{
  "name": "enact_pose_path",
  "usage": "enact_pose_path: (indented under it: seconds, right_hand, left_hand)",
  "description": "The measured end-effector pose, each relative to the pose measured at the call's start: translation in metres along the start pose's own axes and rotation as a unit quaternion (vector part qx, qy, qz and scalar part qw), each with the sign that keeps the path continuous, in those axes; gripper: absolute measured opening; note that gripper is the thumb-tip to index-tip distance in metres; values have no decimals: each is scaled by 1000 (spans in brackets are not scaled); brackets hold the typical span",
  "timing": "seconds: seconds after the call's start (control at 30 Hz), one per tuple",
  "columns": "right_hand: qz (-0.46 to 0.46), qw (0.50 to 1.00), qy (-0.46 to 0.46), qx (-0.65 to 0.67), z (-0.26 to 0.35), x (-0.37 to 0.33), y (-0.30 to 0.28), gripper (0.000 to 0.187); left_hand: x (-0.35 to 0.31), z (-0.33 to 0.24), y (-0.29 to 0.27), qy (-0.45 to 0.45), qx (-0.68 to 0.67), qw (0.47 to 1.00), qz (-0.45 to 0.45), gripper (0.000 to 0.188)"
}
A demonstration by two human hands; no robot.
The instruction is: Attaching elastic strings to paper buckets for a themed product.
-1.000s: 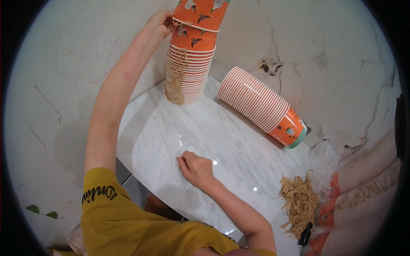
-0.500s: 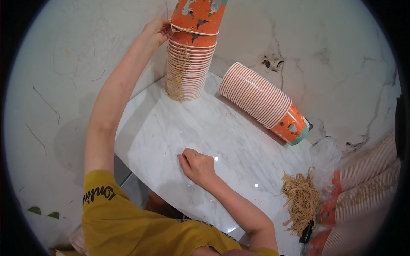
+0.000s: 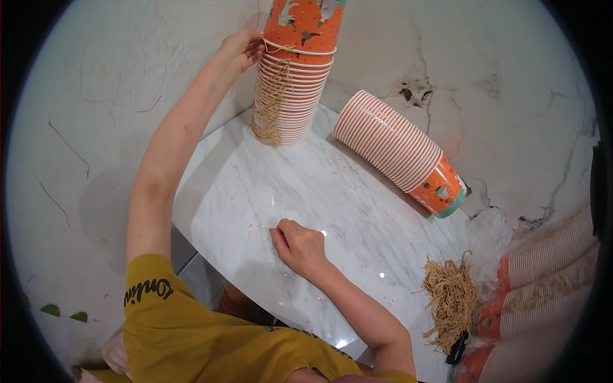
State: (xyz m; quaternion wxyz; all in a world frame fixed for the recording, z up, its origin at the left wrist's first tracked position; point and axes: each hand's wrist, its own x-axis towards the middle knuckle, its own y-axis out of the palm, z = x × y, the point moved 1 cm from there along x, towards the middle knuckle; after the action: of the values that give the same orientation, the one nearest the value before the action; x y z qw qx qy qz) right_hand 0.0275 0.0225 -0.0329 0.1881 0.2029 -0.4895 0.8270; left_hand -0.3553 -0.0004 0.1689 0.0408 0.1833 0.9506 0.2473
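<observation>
Left hand (image 3: 245,52) is touching the rim of the upper orange cup (image 3: 305,25) just right of it, grip unclear, atop the upright stack (image 3: 303,96); right hand (image 3: 300,246) is curling closed over the bench (image 3: 332,198), tan strands (image 3: 450,300) lying to its right.

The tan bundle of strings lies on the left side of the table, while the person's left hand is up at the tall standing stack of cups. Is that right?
Not quite: the head view shows the tan bundle of strings on the right side of the table. The left hand is indeed up at the tall standing stack of cups.
</observation>
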Motion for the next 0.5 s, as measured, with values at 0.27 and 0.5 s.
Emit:
enact_pose_path:
  seconds: [0.27,0.5]
  right_hand:
    - [2,1000,2,4,0,1,-1,21]
    - [7,1000,0,6,1,1,-1,21]
  left_hand:
    - [3,2,-1,-6,72,997,-4,7]
    - [2,4,-5,14,100,995,0,8]
